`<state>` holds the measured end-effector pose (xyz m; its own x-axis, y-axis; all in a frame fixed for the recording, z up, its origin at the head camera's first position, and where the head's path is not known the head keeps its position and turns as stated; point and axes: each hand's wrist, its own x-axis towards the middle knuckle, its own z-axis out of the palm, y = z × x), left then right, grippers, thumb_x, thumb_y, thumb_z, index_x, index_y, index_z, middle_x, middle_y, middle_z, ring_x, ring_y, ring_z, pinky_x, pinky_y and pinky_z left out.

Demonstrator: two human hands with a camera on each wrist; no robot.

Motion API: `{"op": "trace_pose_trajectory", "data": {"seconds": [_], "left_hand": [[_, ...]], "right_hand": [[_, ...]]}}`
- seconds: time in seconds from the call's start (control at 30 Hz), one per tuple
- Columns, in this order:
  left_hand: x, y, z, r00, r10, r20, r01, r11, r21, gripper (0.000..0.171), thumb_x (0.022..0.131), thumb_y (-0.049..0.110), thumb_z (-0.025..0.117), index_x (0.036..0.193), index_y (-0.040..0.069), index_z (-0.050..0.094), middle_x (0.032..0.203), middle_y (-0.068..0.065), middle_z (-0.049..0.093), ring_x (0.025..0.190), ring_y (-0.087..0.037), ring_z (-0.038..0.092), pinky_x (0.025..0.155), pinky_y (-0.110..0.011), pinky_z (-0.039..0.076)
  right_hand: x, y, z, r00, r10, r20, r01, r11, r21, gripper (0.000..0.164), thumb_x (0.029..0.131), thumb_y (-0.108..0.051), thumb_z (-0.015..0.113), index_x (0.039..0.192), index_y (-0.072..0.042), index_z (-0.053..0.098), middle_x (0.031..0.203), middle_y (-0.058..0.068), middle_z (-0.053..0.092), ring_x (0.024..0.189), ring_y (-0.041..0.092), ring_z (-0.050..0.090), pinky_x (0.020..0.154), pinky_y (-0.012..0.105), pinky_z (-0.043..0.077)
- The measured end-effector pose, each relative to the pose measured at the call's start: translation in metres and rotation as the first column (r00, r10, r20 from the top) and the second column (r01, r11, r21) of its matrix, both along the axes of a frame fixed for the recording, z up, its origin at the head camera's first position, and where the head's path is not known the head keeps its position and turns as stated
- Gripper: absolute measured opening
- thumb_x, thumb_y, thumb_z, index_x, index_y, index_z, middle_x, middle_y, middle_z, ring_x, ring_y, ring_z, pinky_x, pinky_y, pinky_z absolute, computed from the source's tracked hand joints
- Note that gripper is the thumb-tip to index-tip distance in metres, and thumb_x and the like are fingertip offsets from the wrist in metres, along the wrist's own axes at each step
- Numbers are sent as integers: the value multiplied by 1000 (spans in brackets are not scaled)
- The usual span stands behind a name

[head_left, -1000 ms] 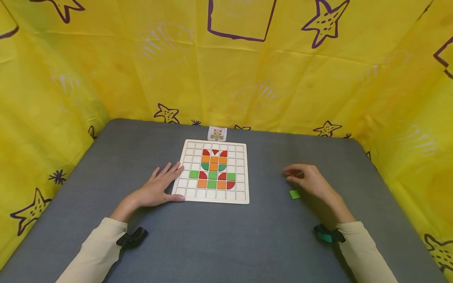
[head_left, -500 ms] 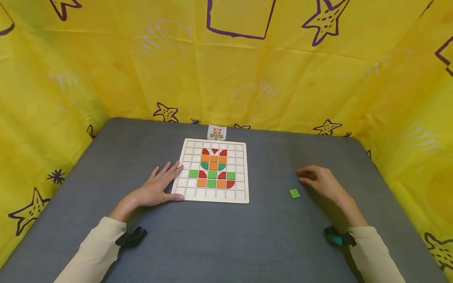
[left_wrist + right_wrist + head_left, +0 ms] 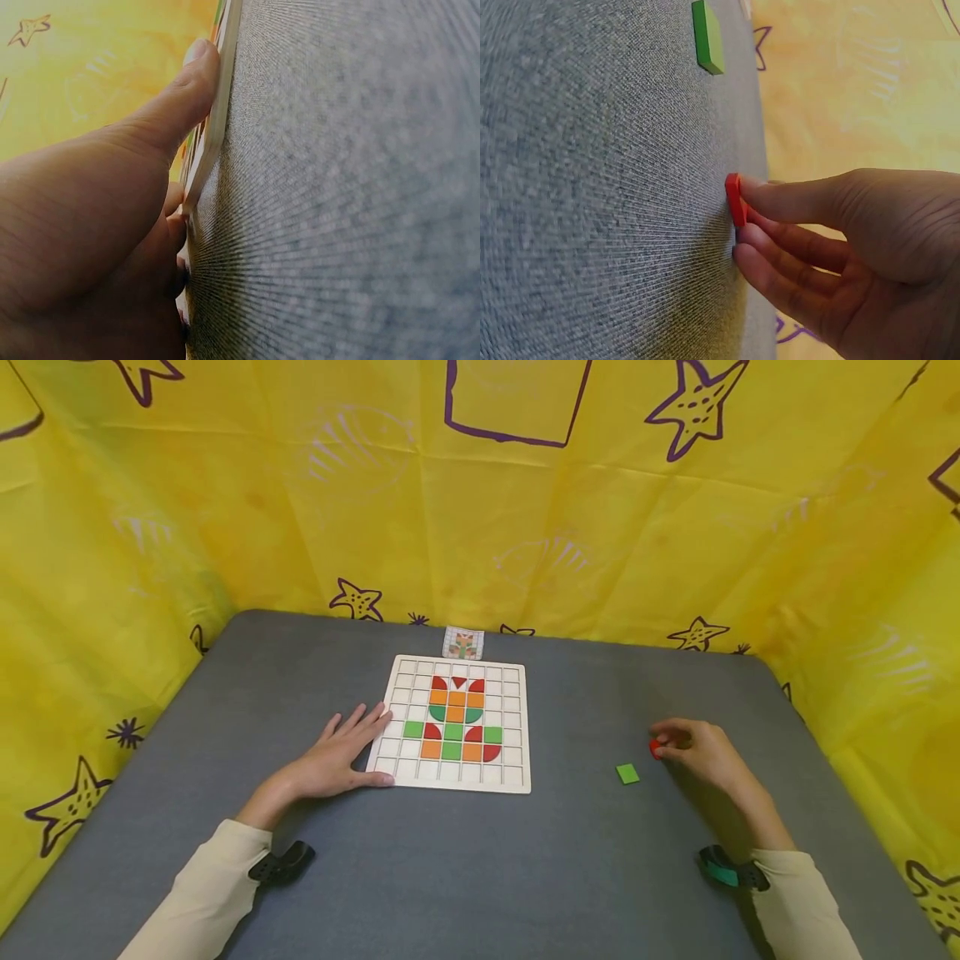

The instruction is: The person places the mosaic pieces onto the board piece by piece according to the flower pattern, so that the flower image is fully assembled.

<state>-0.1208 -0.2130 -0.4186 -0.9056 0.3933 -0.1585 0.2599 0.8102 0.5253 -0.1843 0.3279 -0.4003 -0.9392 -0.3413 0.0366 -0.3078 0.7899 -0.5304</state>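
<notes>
The white gridded board lies on the grey table, with a figure of red, orange and green tiles in its cells. My left hand rests spread at the board's left side, fingers straight; in the left wrist view the thumb lies along the board's edge. To the right of the board my right hand pinches a small red tile between thumb and fingertips, close to the tabletop. A green square tile lies flat to the left of that hand.
A small pattern card with a similar figure lies just behind the board. Yellow printed cloth hangs round the table's back and sides.
My right hand has moved right, away from the board and past the green tile, and the red tile has come into view at its fingertips. My left hand has stayed in place.
</notes>
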Motion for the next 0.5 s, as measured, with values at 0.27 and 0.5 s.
{"op": "trace_pose_trajectory", "data": {"seconds": [0.27,0.5], "left_hand": [[0,0,0,1000,-3,0,3,1000,5,103,82,56,71,157,7,20,163,-16,11,148,-44,1,113,-64,-5],[0,-1,1,1000,-3,0,3,1000,11,102,83,55,71,157,7,19,163,-16,11,148,-43,1,113,-64,-5]], "right_hand": [[1,-3,3,1000,3,20,-3,1000,4,27,84,-10,77,109,0,71,92,9,72,79,19,67,67,22,53],[-1,-8,7,999,-1,40,2,1000,-21,28,83,-7,78,108,3,71,85,6,72,76,17,68,65,20,52]]}}
